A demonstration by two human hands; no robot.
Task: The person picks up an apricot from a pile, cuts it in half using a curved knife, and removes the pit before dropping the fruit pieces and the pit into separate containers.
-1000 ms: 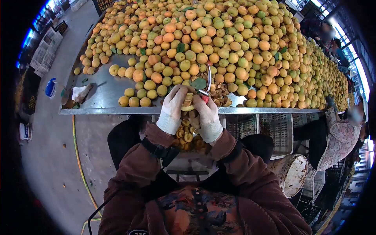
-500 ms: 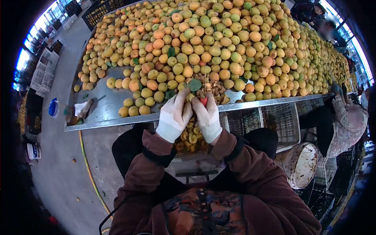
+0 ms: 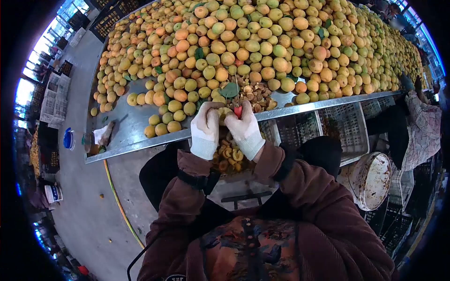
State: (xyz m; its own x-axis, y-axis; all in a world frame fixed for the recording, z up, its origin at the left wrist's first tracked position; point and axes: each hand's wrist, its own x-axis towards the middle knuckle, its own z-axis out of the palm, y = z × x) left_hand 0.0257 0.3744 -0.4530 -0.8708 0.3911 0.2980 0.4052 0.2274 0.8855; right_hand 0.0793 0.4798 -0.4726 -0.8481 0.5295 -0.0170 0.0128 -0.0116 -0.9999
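My left hand [image 3: 206, 129], in a white glove, is closed around an apricot [image 3: 225, 114] just over the table's front edge. Pressed close beside it, my gloved right hand [image 3: 244, 131] grips a small knife by its red handle [image 3: 238, 111]. The knife's thin blade points up and away from me; its contact with the fruit is hidden. Beyond the fingers lie a green leaf [image 3: 229, 90] and a heap of brownish pits and scraps [image 3: 258, 96]. Under my hands, halved apricots [image 3: 228, 157] fill a container whose rim is mostly hidden.
Whole apricots [image 3: 262, 35] are piled across the metal table [image 3: 126, 133]. Pale plastic crates [image 3: 349, 124] stand below its front edge, with a stained white bucket [image 3: 372, 182] at right. Another person's patterned sleeve [image 3: 422, 133] is farther right. A yellow hose [image 3: 117, 201] crosses the floor.
The view has shifted slightly. My hands are still together, and the right one has turned so that more of the red knife handle shows.
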